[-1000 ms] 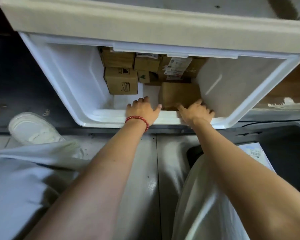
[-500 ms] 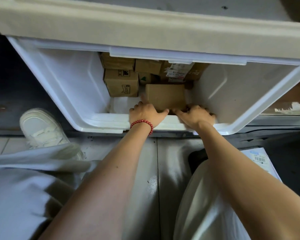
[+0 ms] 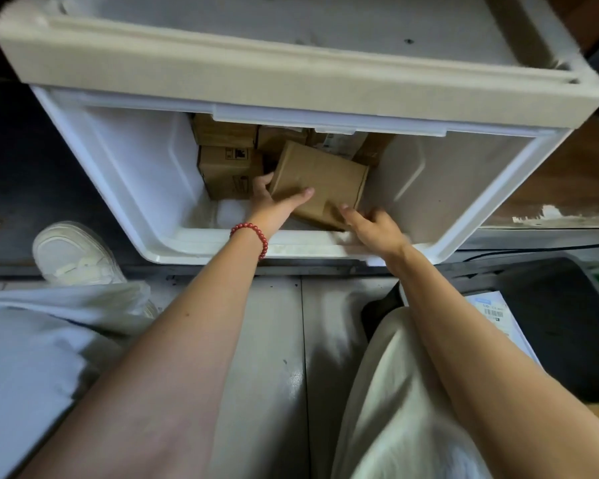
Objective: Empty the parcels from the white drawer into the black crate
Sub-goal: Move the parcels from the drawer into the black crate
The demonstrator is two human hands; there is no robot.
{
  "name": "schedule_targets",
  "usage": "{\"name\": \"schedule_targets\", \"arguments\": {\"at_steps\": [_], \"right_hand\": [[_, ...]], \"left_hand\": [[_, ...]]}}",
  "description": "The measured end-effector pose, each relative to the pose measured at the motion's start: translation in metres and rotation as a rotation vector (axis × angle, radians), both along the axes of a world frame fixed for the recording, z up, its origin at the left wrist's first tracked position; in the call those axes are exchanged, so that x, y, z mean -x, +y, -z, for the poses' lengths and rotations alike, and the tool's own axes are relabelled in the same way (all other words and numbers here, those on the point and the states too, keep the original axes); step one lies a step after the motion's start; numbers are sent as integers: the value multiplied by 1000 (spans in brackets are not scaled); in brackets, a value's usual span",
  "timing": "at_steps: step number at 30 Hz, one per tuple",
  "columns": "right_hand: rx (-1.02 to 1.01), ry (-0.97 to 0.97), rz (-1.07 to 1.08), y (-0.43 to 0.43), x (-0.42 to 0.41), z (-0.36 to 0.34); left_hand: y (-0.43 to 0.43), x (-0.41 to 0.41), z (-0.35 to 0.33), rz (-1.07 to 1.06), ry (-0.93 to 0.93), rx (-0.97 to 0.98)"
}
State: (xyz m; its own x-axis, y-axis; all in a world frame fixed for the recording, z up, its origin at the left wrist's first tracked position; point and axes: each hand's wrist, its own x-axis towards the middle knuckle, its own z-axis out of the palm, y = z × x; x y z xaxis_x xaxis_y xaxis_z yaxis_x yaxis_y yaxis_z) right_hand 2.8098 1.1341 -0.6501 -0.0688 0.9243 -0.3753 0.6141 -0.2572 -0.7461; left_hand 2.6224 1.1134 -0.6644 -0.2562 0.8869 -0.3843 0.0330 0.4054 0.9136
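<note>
The white drawer stands pulled out in front of me. A flat brown cardboard parcel is tilted up inside it, its far end raised. My left hand, with a red bead bracelet on the wrist, grips the parcel's left edge, thumb on top. My right hand holds its near right corner from below. Several more brown parcels are stacked at the back of the drawer. The black crate sits at the lower right with a white labelled parcel inside.
A cream cabinet top overhangs the drawer's back. My knees in pale trousers fill the bottom of the view, and a white shoe rests on the floor at left. A wooden surface lies to the drawer's right.
The flat parcel has been lifted off the drawer floor and tilted up, turning towards the left. Both hands have shifted from its near edge to grip its sides.
</note>
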Motion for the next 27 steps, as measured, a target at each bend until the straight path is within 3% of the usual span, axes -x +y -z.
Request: {"name": "schedule_targets", "arguments": {"at_steps": [4,10,13,19,23,27], "right_hand": [[-30,312,164,-26,23,-18],[-146,484,226,-78,26,-22],[-155,467,193,-91,20,-33],[-59,504,174,-134,1,-53],[170,562,174,-158,-11,-54],[285,654,193,-166,-28,-62]], "left_hand": [[-20,6,-10,-46,-26,-43],[-70,1,-35,-15,79,-59],[-98,-5,-54,35,144,-55],[-155,-16,-70,-41,147,-170],[-180,-26,-73,-29,-106,-172],[-197,-35,-80,73,-17,-251]]}}
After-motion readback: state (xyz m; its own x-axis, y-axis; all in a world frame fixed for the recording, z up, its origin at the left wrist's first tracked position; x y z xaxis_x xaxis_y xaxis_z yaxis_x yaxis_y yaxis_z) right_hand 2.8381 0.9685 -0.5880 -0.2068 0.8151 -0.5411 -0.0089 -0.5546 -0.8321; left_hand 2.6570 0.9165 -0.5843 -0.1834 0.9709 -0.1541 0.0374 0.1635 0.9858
